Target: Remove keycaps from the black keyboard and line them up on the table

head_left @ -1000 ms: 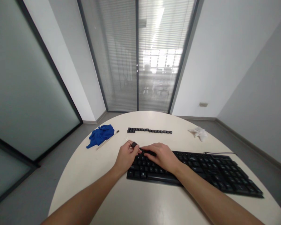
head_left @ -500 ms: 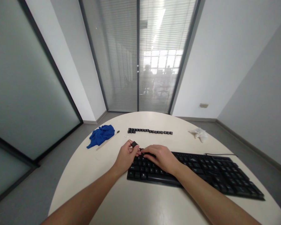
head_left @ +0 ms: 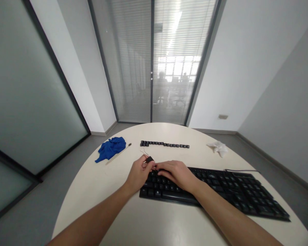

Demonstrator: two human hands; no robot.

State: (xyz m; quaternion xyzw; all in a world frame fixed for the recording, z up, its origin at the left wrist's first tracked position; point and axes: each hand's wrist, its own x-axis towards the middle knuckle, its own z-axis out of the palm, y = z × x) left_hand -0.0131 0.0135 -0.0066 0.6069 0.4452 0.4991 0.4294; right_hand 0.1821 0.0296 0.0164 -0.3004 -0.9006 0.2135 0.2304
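My left hand is closed around a keycap puller with a black handle. Thin wires stick out from its far end, above the table. Both hands meet over the upper left part of a black keyboard, fingertips almost touching. My right hand lies across the keys with its fingers bent and drawn together toward the left hand. Whatever may sit between its fingertips is too small to make out. The puller's near end is hidden by the fingers.
Behind the keyboard lies a row of loose black keycaps. A blue cloth and a toothbrush are at the left. To the right are a crumpled white tissue and the keyboard cable. The round table has a curved edge.
The keycap puller has shifted slightly right in my left hand, and its far wires now show higher and clearer. Both hands stay close together over the keyboard.
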